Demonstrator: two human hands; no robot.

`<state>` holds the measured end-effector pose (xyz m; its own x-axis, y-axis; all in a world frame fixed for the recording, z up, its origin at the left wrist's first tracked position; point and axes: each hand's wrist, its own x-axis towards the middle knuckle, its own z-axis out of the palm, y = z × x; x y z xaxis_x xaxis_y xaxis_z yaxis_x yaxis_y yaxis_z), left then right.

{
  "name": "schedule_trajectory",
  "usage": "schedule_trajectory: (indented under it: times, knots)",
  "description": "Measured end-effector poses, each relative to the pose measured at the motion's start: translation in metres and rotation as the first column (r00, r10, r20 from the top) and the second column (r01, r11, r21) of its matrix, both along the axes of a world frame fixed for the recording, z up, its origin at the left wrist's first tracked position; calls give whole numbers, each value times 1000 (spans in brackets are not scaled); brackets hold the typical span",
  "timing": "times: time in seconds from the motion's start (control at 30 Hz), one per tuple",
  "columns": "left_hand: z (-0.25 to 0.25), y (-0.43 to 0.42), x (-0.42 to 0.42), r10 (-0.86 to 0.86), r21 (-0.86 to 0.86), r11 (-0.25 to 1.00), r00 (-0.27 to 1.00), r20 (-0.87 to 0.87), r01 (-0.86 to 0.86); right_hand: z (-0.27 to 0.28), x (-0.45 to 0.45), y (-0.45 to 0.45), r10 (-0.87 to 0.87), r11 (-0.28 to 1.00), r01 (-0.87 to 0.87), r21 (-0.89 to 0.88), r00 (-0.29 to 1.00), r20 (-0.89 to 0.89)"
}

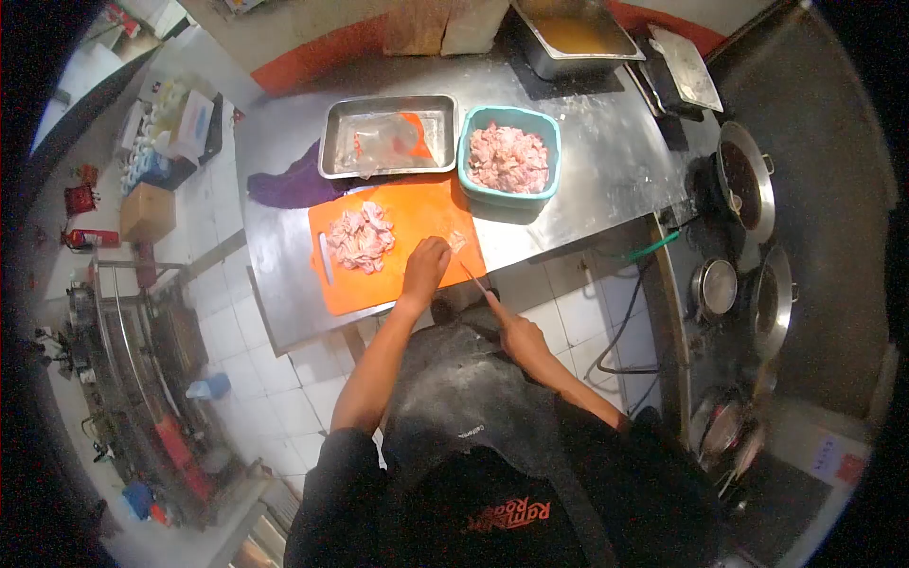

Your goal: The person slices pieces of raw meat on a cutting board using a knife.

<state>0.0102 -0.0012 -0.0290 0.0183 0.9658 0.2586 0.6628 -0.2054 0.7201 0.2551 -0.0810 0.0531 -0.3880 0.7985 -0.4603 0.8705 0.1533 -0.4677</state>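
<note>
My left hand (428,261) is closed over the orange cutting board (413,204), its fingertips at the edge of a small piece of raw meat (457,242). My right hand (522,335) is wrapped round the handle of a knife (475,280). The blade points toward that piece, near the board's right front corner. To the left on the board lies a pile of raw meat pieces (360,239). Behind the board's right end, a teal tub (509,196) holds many more pieces of pinkish meat (508,157).
A steel tray (437,168) with a clear plastic bag sits behind the board, beside a purple cloth (295,182). At the back of the steel table (606,180) stands a deep pan of brownish liquid (578,36). Woks (763,180) line the right side.
</note>
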Motion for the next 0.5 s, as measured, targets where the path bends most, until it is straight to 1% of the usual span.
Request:
schedule_trajectory:
  times: [0.03, 0.07, 0.1, 0.13, 0.2, 0.23, 0.27, 0.3, 0.33, 0.37, 0.4, 0.5]
  knots:
    - [3, -3, -3, 4, -47, 999, 997, 82, 0, 8, 4, -1, 1, 1000, -1, 1, 1000, 0]
    - [4, -8, -9, 7, -52, 999, 997, 83, -3, 16, 7, -3, -22, 999, 25, 36, 997, -79]
    - [4, -13, -17, 30, -13, 999, 997, 72, -29, 18, 8, -5, -44, 996, 55, 65, 986, -158]
    - [5, -17, -23, 53, 26, 998, 997, 61, -55, 14, 5, -3, -44, 997, 54, 58, 987, -157]
    - [4, -29, -29, 44, 16, 999, 998, 38, -44, 5, -10, 7, -64, 983, 102, 153, 970, -236]
    - [5, -31, -32, 32, 16, 999, 999, 13, -32, -3, -18, 12, -68, 983, 106, 148, 969, -239]
    - [4, -31, -31, 29, 10, 1000, 1000, 10, -29, -11, -28, 16, -35, 983, 76, 169, 971, -236]
    - [4, -33, -30, 44, -8, 999, 998, 43, -44, -15, -36, 16, -3, 981, 48, 187, 972, -234]
    - [4, -34, -29, 61, -25, 998, 995, 76, -59, -18, -41, 14, -8, 982, 52, 180, 971, -237]
    - [4, -35, -28, 59, -29, 998, 996, 73, -57, -20, -46, 13, 5, 985, 32, 172, 978, -211]
    - [3, -34, -28, 70, -11, 998, 994, 84, -69, -22, -49, 11, 22, 986, 9, 165, 983, -183]
    - [2, -35, -25, 82, 21, 996, 993, 85, -84, -25, -48, 4, 30, 992, -8, 129, 984, -174]
